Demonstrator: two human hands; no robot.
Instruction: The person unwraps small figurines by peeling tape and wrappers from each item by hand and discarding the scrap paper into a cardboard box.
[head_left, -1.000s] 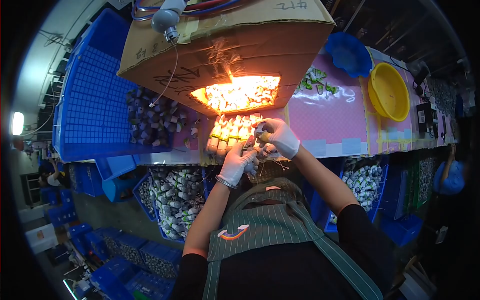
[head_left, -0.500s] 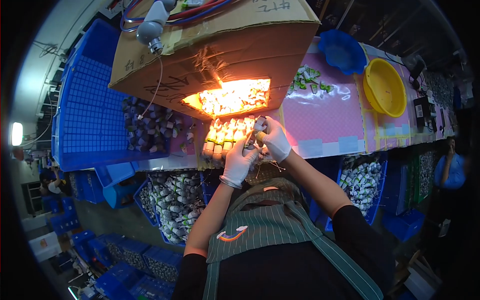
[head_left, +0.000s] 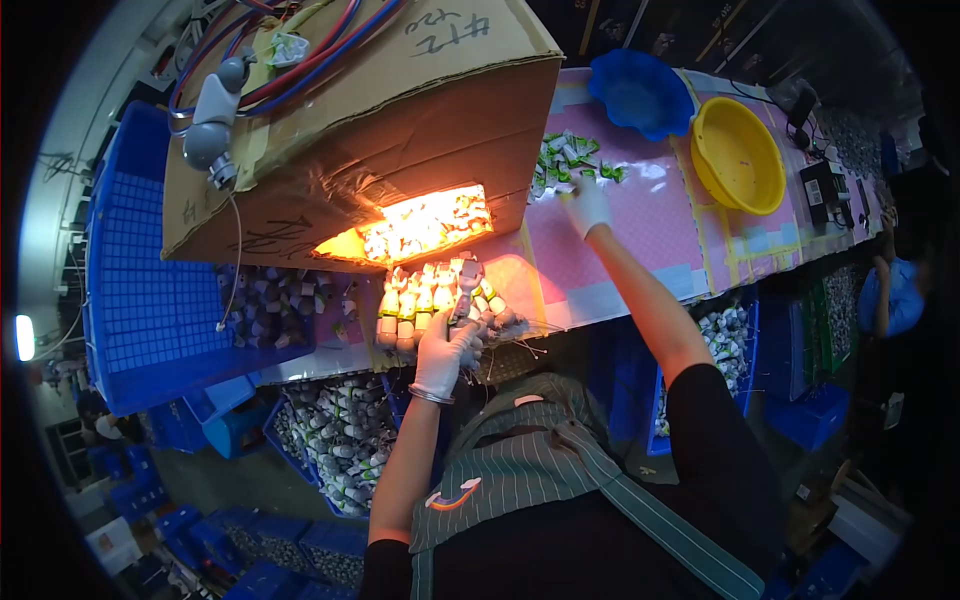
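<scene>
My left hand (head_left: pixel 441 354), in a white glove, is closed around a small grey cylindrical piece (head_left: pixel 468 284) that points up toward the box opening. Beside it stand rows of similar pieces (head_left: pixel 404 304) with green bands, lit orange by the glow. Thin wires trail out at their right side. My right hand (head_left: pixel 588 207), also gloved, is stretched out to a pile of small green-and-white pieces (head_left: pixel 566 152) on the pink table mat. Its fingertips are drawn together at the pile's near edge; what they pinch is too small to make out.
A large cardboard box (head_left: pixel 380 150) with a glowing opening stands ahead. At left is a blue crate (head_left: pixel 140 270) with dark pieces. A blue basin (head_left: pixel 640 95) and yellow basin (head_left: pixel 738 155) sit at right. Filled bins (head_left: pixel 335 440) stand below the table; a person (head_left: pixel 905 295) is far right.
My right hand has left my left hand and moved up and right to the green-and-white pile. My left hand keeps hold of the grey piece. The view has shifted.
</scene>
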